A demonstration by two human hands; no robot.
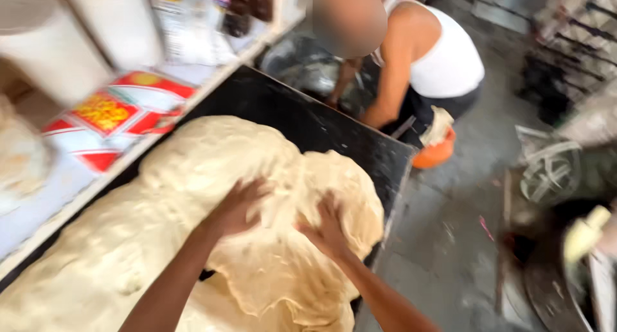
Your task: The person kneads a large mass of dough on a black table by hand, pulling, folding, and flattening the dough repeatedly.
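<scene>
From the head camera, 2 bare hands press into a large pale mass of dough (193, 197) that sprawls across a black worktop (308, 123); the left hand (236, 206) lies flat on the dough's upper middle with fingers spread and sunk slightly into the surface, gripping nothing; the right hand (329, 229) rests just beside it, nearer the worktop's right edge, fingers likewise splayed and pushing into a raised fold of the dough; the dough covers most of the worktop from the near left corner to near the far right edge, its rim lumpy and uneven. Along the left runs a pale shelf (58, 190) bearing a red, white and yellow printed bag (122, 116) and 2 tall white cylindrical containers (83, 30). Beyond the worktop's far end another person in a white sleeveless vest (447, 55) bends over the grey concrete floor (450, 203), beside an orange bowl (436, 153) holding a pale lump.
</scene>
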